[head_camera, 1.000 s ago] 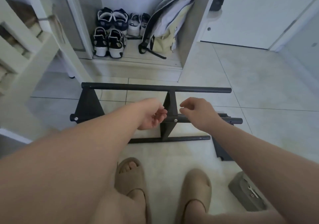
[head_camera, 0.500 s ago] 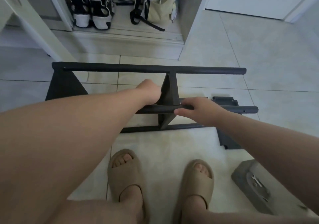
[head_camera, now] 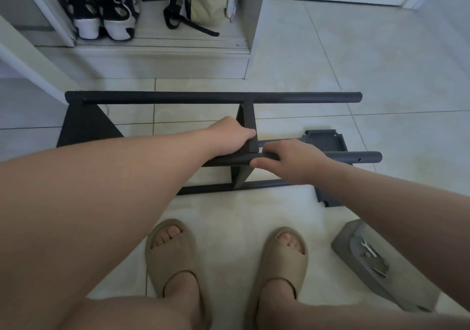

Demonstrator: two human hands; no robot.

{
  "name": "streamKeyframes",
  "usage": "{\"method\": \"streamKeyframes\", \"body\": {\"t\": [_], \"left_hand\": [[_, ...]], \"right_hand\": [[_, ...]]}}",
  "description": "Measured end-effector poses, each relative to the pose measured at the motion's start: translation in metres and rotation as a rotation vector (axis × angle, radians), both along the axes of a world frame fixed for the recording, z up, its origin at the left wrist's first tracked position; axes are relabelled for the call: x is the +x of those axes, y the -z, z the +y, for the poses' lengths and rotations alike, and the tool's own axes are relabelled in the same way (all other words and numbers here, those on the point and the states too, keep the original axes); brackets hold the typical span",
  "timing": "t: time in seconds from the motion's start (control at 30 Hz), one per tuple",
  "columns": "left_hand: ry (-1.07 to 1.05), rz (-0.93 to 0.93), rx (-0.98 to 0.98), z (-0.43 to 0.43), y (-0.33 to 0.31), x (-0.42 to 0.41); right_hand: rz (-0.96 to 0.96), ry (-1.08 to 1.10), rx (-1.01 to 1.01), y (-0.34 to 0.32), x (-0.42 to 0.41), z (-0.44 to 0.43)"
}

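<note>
A black metal frame (head_camera: pixel 213 98) lies on its side on the tiled floor (head_camera: pixel 381 62), just ahead of the person's feet in tan slippers (head_camera: pixel 173 253). It has three long round bars running left to right. A triangular end plate (head_camera: pixel 84 126) joins them at the left and an upright middle plate (head_camera: pixel 248 116) crosses them near the centre.

The left hand (head_camera: pixel 232 136) is closed at the spot where the middle plate meets the middle bar (head_camera: pixel 356 156). Its thumb lies against the plate, and its fingers curl down out of sight. The right hand (head_camera: pixel 287 159) grips the same bar just to the right of the plate, with fingers wrapped over the top and thumb underneath. The two hands sit close together, with the plate between them.

A loose black bracket (head_camera: pixel 323 141) lies on the floor behind the right hand. Near the right foot is a grey tray (head_camera: pixel 343 243) holding a small wrench (head_camera: pixel 366 247) and a few small parts.

Further back, an open cupboard (head_camera: pixel 162 45) holds black-and-white shoes (head_camera: pixel 101 12) and a beige bag (head_camera: pixel 206 1) with black straps. Any marks on the shoes or the bag are too small to read.
</note>
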State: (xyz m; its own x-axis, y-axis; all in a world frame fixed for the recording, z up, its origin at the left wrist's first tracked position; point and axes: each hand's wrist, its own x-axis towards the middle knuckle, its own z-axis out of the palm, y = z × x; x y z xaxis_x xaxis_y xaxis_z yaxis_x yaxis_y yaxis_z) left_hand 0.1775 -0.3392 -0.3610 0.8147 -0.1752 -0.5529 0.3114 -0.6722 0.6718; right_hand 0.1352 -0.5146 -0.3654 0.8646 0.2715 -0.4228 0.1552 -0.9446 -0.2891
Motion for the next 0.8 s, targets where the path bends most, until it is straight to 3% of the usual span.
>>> {"method": "streamKeyframes", "body": {"t": [0.37,0.57,0.8], "left_hand": [[0.117,0.010,0.024,-0.065,0.008,-0.004],[0.113,0.030,0.058,-0.058,0.012,-0.005],[0.198,0.111,0.127,-0.030,0.007,-0.024]], "right_hand": [[-0.011,0.067,0.074,0.000,-0.020,-0.065],[-0.101,-0.018,0.053,0.005,-0.029,-0.059],[-0.016,-0.032,0.067,0.007,-0.050,-0.032]]}}
